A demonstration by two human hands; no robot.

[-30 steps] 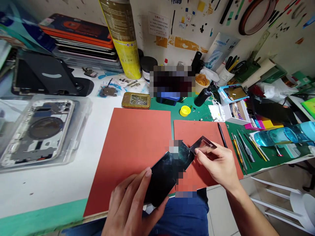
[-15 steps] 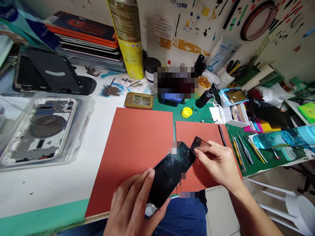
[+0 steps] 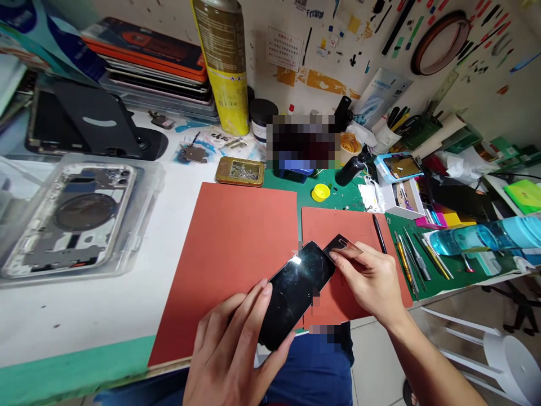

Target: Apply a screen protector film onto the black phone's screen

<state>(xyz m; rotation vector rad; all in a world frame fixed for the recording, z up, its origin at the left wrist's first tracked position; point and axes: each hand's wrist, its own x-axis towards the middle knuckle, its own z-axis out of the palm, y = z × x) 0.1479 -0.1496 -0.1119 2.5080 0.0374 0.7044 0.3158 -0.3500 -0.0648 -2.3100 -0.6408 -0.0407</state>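
The left hand (image 3: 234, 344) clasps a black phone (image 3: 292, 296) while, to its right, the right hand (image 3: 376, 282) pinches a thin card (image 3: 343, 246).

Black rectangular glass-fronted phone (image 3: 291, 296) between left hand (image 3: 232, 341) and right hand (image 3: 374, 276), over red rectangular mats (image 3: 240, 237); round yellow cap (image 3: 320, 193) behind!

Phone (image 3: 291, 293) black; card (image 3: 339, 245) dark; mats (image 3: 240, 231) plain brick-red; can (image 3: 231, 101) gold over yellow.
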